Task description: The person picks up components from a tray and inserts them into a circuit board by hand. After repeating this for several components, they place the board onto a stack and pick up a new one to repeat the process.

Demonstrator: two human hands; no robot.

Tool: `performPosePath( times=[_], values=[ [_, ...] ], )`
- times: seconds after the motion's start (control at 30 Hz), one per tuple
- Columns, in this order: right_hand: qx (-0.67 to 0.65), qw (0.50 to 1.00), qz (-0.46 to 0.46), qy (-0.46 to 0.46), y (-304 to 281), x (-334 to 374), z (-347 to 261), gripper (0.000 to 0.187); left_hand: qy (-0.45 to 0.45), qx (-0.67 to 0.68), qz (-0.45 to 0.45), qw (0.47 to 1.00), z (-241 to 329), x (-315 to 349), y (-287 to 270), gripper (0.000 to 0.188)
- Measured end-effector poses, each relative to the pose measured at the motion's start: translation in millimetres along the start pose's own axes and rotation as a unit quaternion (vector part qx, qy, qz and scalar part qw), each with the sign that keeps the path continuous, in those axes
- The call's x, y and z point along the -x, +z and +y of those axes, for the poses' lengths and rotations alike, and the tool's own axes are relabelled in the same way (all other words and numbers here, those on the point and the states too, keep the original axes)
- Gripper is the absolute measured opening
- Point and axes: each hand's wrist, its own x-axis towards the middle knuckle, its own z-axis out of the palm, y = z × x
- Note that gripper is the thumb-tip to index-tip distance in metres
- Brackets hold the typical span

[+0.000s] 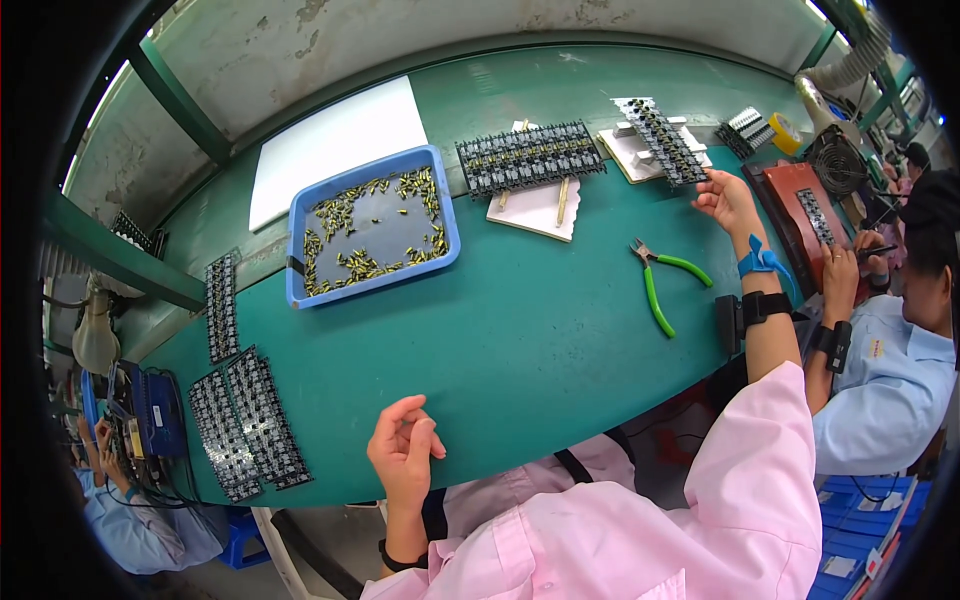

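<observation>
My right hand [728, 203] reaches to the far right of the bench, its fingers closed at the near corner of a black circuit board panel [662, 142]. That panel lies slanted across a white board with raised blocks [632, 160]. Low over the bench's front edge, my left hand [403, 450] is loosely curled with its fingers apart and nothing in them. Green-handled cutters [655, 285] rest with handles spread, left of my right forearm. Another populated panel [530, 158] sits on a white support with wooden strips [535, 210].
A blue tray [452, 215] holds many small yellow-and-black components. White sheet [340, 140] lies behind it. Several panels [265, 415] are at the left. At the right are yellow tape [785, 133], a fan [836, 160] and a co-worker [885, 370] handling a board. Another person [140, 525] sits left.
</observation>
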Motion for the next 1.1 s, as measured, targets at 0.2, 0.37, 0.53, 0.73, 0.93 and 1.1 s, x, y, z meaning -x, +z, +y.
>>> performPosePath(
  times=[0.2,0.37,0.53,0.73,0.93,1.1],
  values=[
    [-0.016,1.0,0.0,-0.001,2.9,5.3,5.0,0.015,0.011,-0.006,-0.005,1.0,-1.7,0.8,-3.6,0.02],
    [-0.034,0.998,0.056,-0.006,-2.6,14.2,7.8,0.019,0.015,0.01,0.015,1.0,0.7,0.6,-0.7,0.014],
    [-0.054,0.996,0.04,-0.054,1.1,62.9,0.6,0.013,0.087,-0.002,0.075,0.993,10.6,10.5,-7.0,0.006],
    [-0.061,0.977,-0.134,-0.151,40.7,165.8,22.3,0.021,0.138,-0.426,0.183,0.875,48.2,29.2,-105.2,0.013],
    [0.061,0.934,-0.324,-0.136,97.9,259.1,81.6,0.022,0.093,-0.64,0.078,0.759,76.5,34.0,-176.1,0.055],
    [0.107,0.876,-0.46,-0.095,133.8,287.7,108.6,0.021,0.041,-0.659,0.082,0.746,78.5,17.9,-202.0,0.063]
  ],
)
